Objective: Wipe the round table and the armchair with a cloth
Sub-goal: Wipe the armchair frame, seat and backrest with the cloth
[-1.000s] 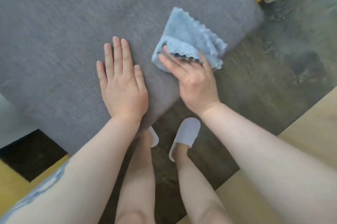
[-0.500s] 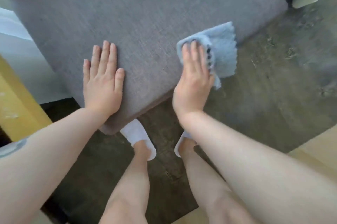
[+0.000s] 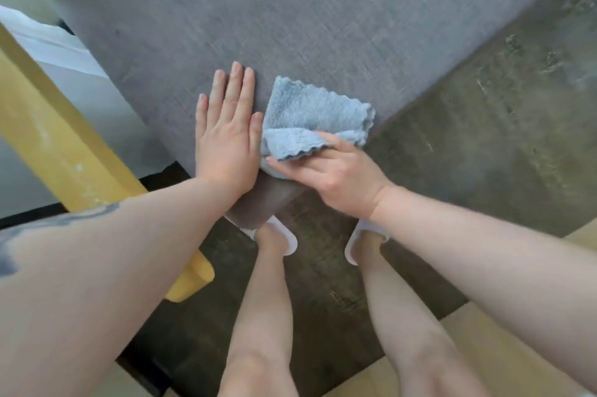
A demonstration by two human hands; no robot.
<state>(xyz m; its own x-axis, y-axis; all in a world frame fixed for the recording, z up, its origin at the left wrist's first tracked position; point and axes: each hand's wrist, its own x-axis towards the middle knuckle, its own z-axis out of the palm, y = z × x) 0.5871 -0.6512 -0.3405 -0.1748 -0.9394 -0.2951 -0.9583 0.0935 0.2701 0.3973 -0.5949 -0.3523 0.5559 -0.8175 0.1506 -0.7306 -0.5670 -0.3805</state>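
Since half a second ago the right hand (image 3: pixel 336 175) has swept the cloth (image 3: pixel 310 115) leftward until it lies just beside the left hand (image 3: pixel 227 138), which rests flat, fingers straight, on the grey armchair (image 3: pixel 307 18) cushion. The light-blue cloth is crumpled, scallop-edged, at the cushion's near corner, its folded edge draped over the right hand's fingers, which press on it.

Soft even daylight, no glare. Motion blur smears edges beyond my left hand (image 3: pixel 227 138); forearms near lens stretched, out of focus.
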